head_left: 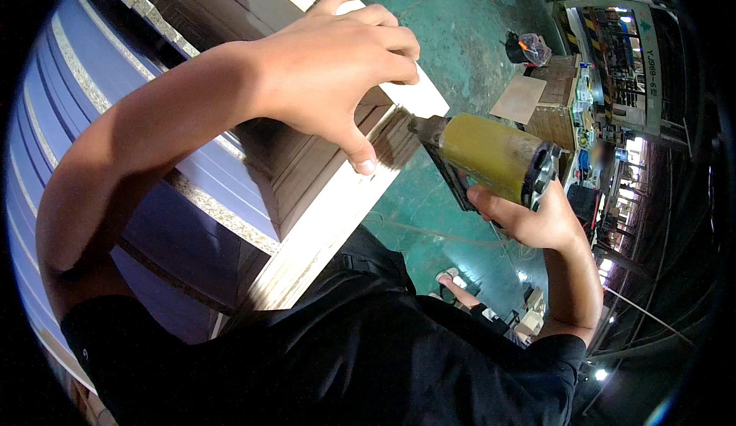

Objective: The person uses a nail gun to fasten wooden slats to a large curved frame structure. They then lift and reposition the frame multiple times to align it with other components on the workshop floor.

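Observation:
My left hand (326, 69) lies over the corner of a pale wooden frame (314, 234). Its fingers are spread across the far rail, and the thumb rests on the near rail. A pneumatic nail gun (491, 150) with a worn yellow body is gripped in my right hand (537, 219), whose fingers are partly hidden behind the tool. The gun's nose is beside the outer side of the frame's corner; I cannot tell whether it touches the wood. Brown boards show inside the frame.
Blue-purple panels with speckled edges (222, 210) are stacked under and left of the frame. Beyond the green floor (460, 19) stand a wooden cabinet (553, 119), a flat board (519, 98) and a bin with a plastic bag (529, 49). Another person's leg (460, 292) shows low right.

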A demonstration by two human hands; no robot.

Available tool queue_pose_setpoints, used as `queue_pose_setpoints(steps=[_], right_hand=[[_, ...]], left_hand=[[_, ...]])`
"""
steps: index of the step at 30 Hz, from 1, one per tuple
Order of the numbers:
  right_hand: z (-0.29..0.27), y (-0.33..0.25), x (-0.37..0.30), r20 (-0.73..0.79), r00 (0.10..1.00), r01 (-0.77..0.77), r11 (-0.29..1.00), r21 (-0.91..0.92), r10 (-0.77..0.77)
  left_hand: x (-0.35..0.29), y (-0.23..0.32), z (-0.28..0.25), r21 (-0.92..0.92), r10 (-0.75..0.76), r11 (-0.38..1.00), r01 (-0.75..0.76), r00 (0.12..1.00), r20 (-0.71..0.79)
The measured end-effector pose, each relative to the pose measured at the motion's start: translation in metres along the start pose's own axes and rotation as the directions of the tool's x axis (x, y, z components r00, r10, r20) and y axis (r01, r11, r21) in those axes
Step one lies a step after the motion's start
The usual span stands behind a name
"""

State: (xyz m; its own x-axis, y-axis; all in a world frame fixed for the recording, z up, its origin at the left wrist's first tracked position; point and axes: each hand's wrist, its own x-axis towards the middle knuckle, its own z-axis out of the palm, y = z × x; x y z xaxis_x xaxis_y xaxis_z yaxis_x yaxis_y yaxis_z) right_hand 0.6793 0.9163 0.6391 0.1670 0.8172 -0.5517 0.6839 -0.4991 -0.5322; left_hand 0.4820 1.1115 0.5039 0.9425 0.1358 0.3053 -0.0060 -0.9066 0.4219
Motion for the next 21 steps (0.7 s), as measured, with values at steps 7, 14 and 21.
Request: queue_pose_setpoints(steps=[7, 14, 21], right_hand=[[-0.001, 0.006, -0.001, 0.002, 0.997, 0.077, 0.995, -0.059, -0.077], [0.000, 0.008, -0.007, 0.048, 0.997, 0.056, 0.998, 0.038, -0.058], [0.060, 0.154, -0.050, -0.303, 0.885, 0.436, 0.858, 0.273, -0.354]], left_hand=[[0.001, 0.000, -0.001, 0.004, 0.014, 1.000, -0.014, 1.000, 0.001], [-0.002, 0.002, -0.003, 0.019, 0.026, 0.999, -0.026, 1.000, 0.012], [0.036, 0.019, -0.025, 0.090, 0.056, 0.993, -0.078, 0.971, 0.232]])
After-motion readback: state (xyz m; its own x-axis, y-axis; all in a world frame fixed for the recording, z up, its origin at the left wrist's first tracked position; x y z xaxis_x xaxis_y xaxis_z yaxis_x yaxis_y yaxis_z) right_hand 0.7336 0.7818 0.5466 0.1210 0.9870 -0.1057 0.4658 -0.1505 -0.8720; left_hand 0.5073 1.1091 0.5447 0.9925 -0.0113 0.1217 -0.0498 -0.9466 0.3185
